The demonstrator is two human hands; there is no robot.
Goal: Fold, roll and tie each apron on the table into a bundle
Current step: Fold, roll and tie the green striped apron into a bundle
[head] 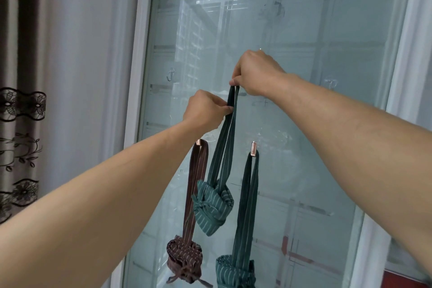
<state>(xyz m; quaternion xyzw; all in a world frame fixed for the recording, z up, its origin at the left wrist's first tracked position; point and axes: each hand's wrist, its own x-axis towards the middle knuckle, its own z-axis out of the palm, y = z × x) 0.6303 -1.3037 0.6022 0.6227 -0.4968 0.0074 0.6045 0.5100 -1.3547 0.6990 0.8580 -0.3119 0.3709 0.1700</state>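
Before glass door, hands pinch green bundle's strap.

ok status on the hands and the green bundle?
Both hands, left and right, pinch strap loop. Green bundle hangs tied, mid-air. Brown bundle close beside it.

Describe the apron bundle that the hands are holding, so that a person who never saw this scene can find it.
Look at the glass door, where three tied bundles hang by their straps. The held green bundle is the middle, highest one, between the brown bundle and the other green bundle. Only its strap is pinched by the left hand and right hand, not on a hook.
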